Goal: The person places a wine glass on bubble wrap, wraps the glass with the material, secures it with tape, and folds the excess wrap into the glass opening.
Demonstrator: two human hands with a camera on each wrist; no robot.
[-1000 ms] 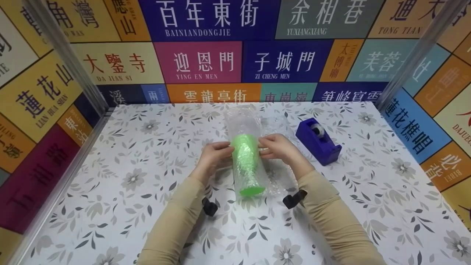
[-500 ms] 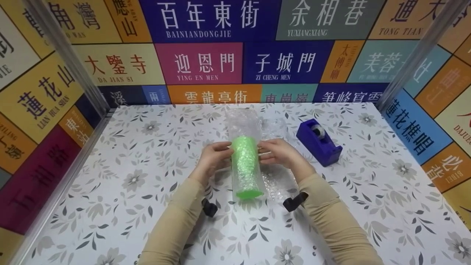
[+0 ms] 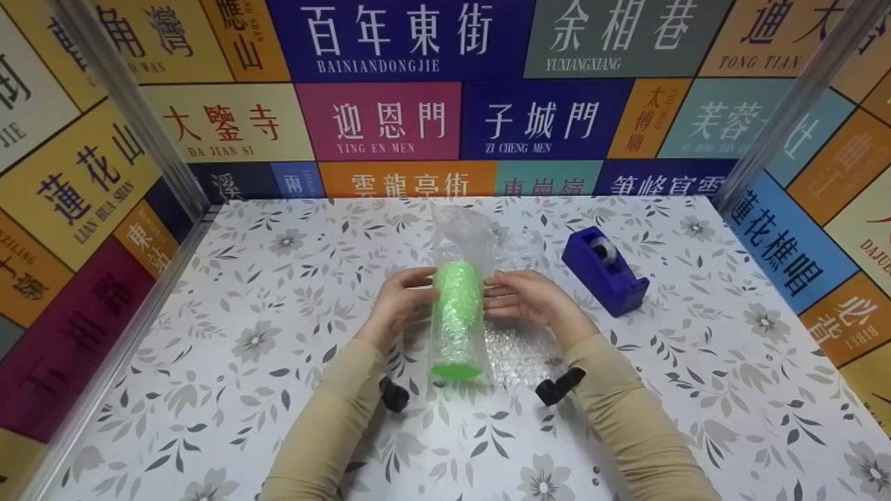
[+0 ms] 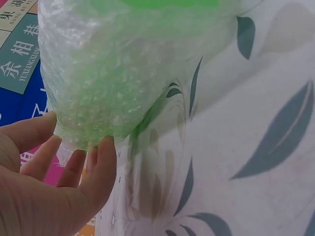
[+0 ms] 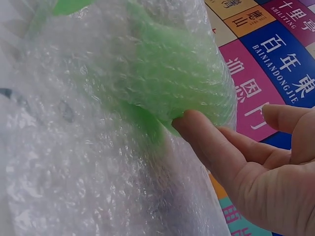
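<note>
A bright green vase-like object [image 3: 457,299] lies on its side inside a roll of clear bubble wrap [image 3: 461,233], its flat green end facing me. My left hand [image 3: 404,299] is at the roll's left side, and in the left wrist view its fingertips [image 4: 106,147] touch the wrap. On the other side is my right hand [image 3: 525,299]. One of its fingers [image 5: 197,128] lies nearly straight against the wrap in the right wrist view, with the thumb apart from it. A loose part of the bubble wrap [image 3: 518,355] spreads flat under and beside my right hand.
A purple tape dispenser [image 3: 605,271] with a tape roll stands to the right of my right hand. The table [image 3: 209,390] has a floral cover. Printed panels [image 3: 390,122] rise along its back and sides.
The wrapped green object has turned and shifted a little left and toward me between my hands. More loose bubble wrap shows to its right. The tape dispenser stays in place.
</note>
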